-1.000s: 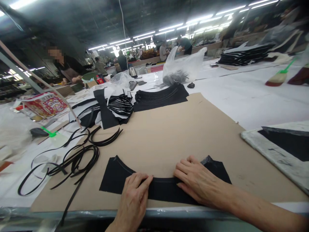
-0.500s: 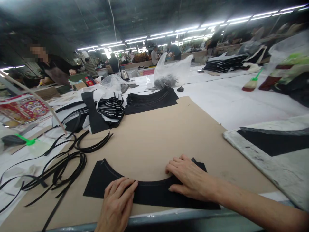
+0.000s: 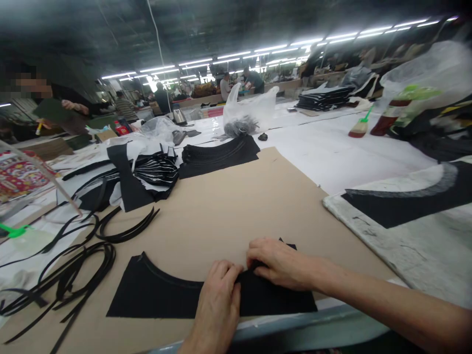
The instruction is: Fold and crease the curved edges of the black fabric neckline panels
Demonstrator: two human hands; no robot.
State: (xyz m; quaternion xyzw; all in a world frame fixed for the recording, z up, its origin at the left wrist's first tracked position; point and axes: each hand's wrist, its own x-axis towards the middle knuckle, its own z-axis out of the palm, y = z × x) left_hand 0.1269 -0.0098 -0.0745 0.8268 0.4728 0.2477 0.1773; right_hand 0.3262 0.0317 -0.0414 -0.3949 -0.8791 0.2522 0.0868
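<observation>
A black fabric piece (image 3: 158, 292) with a deep curved upper edge lies on the brown board near the table's front edge. My left hand (image 3: 219, 300) presses on the middle of that curve, fingers together and bent over the rim. Just to its right, my right hand (image 3: 275, 260) pinches the same curved edge between thumb and fingers. The rim under the fingertips is hidden. A narrow folded band follows the exposed left part of the curve.
Loose black strips (image 3: 81, 275) coil at the left. Behind them sit bundled black pieces (image 3: 155, 172) and a stack of curved pieces (image 3: 221, 155). A pale slab (image 3: 405, 255) at the right bears another black piece (image 3: 409, 206). Glue bottles (image 3: 359, 128) stand farther back.
My left hand has slid right along the curved edge, closer to my right hand. My right fingers have drawn in on the rim. The view has shifted to the right.
</observation>
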